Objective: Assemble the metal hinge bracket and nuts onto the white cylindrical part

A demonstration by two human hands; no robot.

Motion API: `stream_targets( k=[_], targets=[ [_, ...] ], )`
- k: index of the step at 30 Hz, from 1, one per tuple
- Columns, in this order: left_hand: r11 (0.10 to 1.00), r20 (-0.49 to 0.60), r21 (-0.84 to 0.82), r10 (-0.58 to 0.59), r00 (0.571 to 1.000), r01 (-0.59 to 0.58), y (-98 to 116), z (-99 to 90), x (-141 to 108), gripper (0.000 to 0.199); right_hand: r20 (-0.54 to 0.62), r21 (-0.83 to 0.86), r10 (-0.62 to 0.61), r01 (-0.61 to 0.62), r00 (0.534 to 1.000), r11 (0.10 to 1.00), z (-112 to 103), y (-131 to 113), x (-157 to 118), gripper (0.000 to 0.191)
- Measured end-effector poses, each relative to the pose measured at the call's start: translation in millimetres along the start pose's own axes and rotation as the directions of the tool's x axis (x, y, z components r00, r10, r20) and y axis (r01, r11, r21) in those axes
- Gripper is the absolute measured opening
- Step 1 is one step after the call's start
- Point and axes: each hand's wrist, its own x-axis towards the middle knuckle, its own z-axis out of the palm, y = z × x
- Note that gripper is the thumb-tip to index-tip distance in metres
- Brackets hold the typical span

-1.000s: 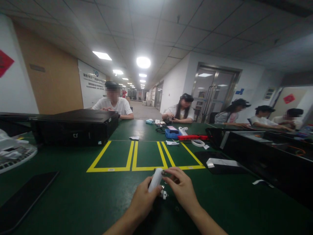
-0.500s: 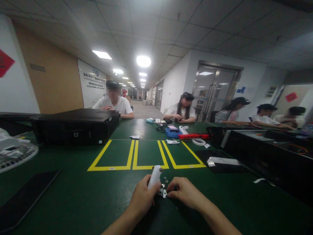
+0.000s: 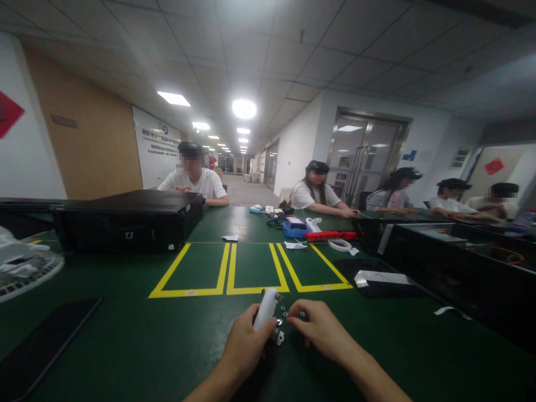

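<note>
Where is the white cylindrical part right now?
In the head view, the left hand holds the white cylindrical part low near centre, just left of the small rings.

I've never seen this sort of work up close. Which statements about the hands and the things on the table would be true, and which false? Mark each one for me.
1. The left hand holds a white cylindrical part. True.
2. The right hand is gripping the red object. False: it is near small rings close to the left hand, and the red object lies farther off.
3. Three yellow outlines mark the green table. True.
4. The blue tray sits inside the middle outline. False: it lies beyond the outlines.
5. A large black case stands left of the outlines. True.
</note>
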Motion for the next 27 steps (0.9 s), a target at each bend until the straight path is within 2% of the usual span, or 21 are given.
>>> stream_targets(
  k=[3, 5, 8, 13, 15, 18, 24, 27],
  targets=[
    [1.000, 0.004, -0.007, 0.003, 1.000, -0.003, -2.0, 0.4, 1.8, 0.040, -0.089, 0.335, 0.116, -0.080, 0.989, 0.939, -0.9, 8.7, 8.6, 0.032],
    [1.000, 0.000, -0.015, 0.001, 1.000, -0.001, -2.9, 0.8, 2.6, 0.041, -0.157, 0.471, 0.103, -0.017, 0.982, 0.882, 1.8, 10.9, 11.6, 0.044],
    [1.000, -0.006, -0.011, 0.000, 1.000, 0.000, -1.9, 0.6, 2.1, 0.044, -0.253, 0.542, 0.046, 0.102, 0.966, 0.834, 9.8, 6.8, 11.4, 0.046],
    [1.000, 0.012, 0.021, 0.019, 1.000, -0.020, 3.8, -1.2, -1.5, 0.044, -0.344, 0.563, -0.005, 0.211, 0.939, 0.799, 22.9, -3.8, 10.2, 0.043],
    [0.999, 0.020, 0.023, 0.031, 0.999, -0.032, 5.0, -1.7, -2.3, 0.044, -0.350, 0.579, -0.002, 0.218, 0.937, 0.785, 25.7, -4.7, 10.3, 0.043],
    [0.999, 0.033, 0.019, 0.048, 0.998, -0.049, 4.6, -2.1, -2.2, 0.044, -0.300, 0.665, 0.048, 0.173, 0.953, 0.727, 28.1, -3.1, 9.7, 0.045],
    [0.993, 0.110, 0.026, 0.107, 0.988, -0.111, 2.0, -3.3, -0.7, 0.042, -0.204, 0.831, 0.094, 0.122, 0.974, 0.542, 34.4, -0.4, 9.0, 0.041],
    [0.993, 0.137, 0.033, 0.104, 0.985, -0.110, 1.5, -3.3, -0.4, 0.037, -0.170, 0.905, 0.125, 0.105, 0.977, 0.413, 39.2, -2.1, 9.9, 0.042]
  ],
)
